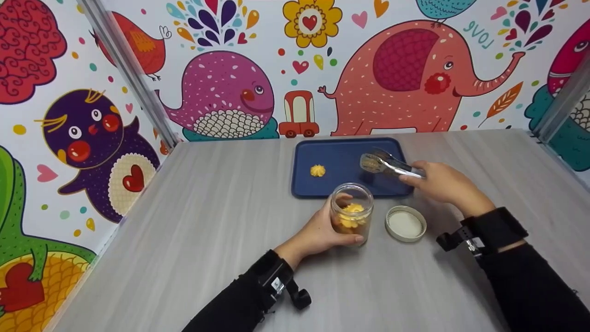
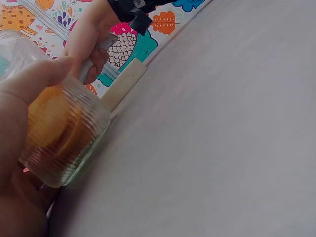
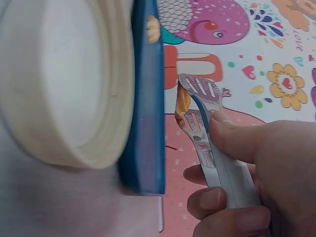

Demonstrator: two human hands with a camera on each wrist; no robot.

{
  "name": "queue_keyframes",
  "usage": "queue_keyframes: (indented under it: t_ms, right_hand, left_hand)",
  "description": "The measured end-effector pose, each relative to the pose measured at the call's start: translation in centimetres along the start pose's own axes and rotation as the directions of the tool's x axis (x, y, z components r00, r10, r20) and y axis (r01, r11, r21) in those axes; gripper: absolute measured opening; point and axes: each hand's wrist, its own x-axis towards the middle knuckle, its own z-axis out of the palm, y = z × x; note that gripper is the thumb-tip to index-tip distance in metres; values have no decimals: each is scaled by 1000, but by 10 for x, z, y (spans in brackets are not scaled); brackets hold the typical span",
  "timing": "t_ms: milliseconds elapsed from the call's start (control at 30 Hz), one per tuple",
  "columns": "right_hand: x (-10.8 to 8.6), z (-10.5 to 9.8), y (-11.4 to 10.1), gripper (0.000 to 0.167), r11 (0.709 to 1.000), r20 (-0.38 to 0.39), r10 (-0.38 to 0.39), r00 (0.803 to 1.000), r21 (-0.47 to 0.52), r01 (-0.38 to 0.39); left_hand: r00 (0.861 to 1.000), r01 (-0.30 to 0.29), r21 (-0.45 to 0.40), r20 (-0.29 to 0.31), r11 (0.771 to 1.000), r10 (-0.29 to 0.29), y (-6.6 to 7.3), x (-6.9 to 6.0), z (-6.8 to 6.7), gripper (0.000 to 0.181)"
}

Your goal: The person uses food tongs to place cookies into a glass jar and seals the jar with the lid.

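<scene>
My left hand (image 1: 320, 230) grips a clear glass jar (image 1: 364, 226) around its side, the mouth uncovered. Yellow cookies (image 1: 352, 216) lie inside it; through the ribbed glass in the left wrist view they look round and orange. Above the right part of a blue tray (image 1: 302, 189), my right hand (image 1: 445, 182) holds metal tongs (image 1: 392, 165). Between their slotted heads the right wrist view shows a cookie (image 3: 183, 100). One more piped cookie (image 1: 317, 170) rests on the tray's left part. The cookie in the tongs is hard to make out from the head view.
A cream-coloured lid (image 1: 405, 224) lies on the grey table (image 1: 184, 230), right of the jar and in front of the tray. Behind the tray stands a wall (image 1: 309, 69) printed with cartoon animals, with another printed panel (image 1: 27, 129) at the left.
</scene>
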Motion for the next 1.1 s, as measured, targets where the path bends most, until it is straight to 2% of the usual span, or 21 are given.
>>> queue_keyframes:
  t_ms: [200,400,633,867,1100]
  right_hand:
    - [-7,-14,-9,65,1000,-24,-28,999,-11,28]
    - [-20,-31,-26,70,999,-58,-51,997,-11,50]
    - [-37,-45,-49,77,999,-67,-37,997,7,38]
    - [-53,-53,-66,62,994,-100,-111,989,8,112]
    - [-64,-59,-77,62,992,-88,-125,988,6,126]
  left_hand:
    - [1000,-1,0,-1,1000,1,1,0,0,86]
    - [1000,0,-6,-1,1000,0,0,0,1,86]
    - [1000,2,-8,0,1000,-2,0,0,0,85]
    - [1000,14,11,3,1000,-14,1,0,0,89]
    - [1000,22,19,4,1000,-22,2,0,0,90]
